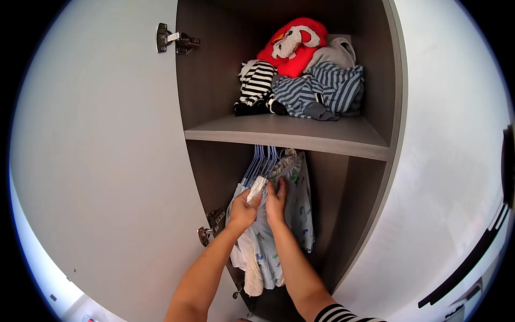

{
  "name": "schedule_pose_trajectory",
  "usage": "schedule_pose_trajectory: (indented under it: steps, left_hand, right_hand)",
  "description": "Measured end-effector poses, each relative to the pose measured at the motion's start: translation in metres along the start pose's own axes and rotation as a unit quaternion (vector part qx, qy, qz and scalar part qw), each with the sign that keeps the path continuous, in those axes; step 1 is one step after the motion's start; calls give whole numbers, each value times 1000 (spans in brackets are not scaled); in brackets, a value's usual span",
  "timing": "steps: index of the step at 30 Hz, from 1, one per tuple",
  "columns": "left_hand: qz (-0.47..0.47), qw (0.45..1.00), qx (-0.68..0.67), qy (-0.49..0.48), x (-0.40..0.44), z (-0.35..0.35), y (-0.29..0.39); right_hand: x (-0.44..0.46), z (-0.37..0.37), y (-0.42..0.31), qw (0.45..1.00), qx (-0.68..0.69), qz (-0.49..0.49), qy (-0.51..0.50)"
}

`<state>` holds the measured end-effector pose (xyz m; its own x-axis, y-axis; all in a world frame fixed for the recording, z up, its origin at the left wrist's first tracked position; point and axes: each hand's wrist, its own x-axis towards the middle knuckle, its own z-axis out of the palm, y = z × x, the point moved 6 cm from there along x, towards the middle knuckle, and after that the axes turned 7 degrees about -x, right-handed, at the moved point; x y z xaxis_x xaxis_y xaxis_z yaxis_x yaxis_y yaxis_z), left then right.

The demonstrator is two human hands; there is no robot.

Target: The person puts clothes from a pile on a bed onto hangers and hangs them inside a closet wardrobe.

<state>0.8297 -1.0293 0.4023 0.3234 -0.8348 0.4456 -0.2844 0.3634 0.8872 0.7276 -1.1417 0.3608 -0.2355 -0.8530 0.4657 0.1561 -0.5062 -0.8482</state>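
Inside the lower compartment, my left hand is closed on the white gathered edge of a hanging garment. Close beside it, my right hand has its thumb and fingers around the fabric of a pale blue patterned garment. Whether both hands hold the same garment I cannot tell. Several blue clothes hangers hang just behind and above my hands. A fluffy cream cloth dangles below my left wrist.
On the shelf above lie a red garment with an animal face, black-and-white striped clothing, blue striped clothing and a grey garment. The white cabinet door stands open on the left, with metal hinges.
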Motion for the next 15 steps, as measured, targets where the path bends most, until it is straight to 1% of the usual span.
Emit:
schedule_pose_trajectory:
  steps: [2, 5, 8, 11, 15]
  left_hand:
    - [4, 999, -22, -25, -2, -1, 1]
    - [-16, 998, -28, -47, -9, -6, -4]
    - [60, 996, -53, -39, -12, -11, -18]
    - [25, 997, -61, -40, -21, -16, -23]
    - [-6, 997, -63, -41, -29, -20, -25]
  right_hand:
    - [-1, -2, 8, 1000, 2, 1, -8]
    - [-4, -5, 1, 999, 40, 23, -12]
    - [4, -6, 3, 986, -153, -62, -16]
    - [15, -3, -2, 974, -220, -21, -43]
    - [26, -6, 3, 986, -165, -9, -22]
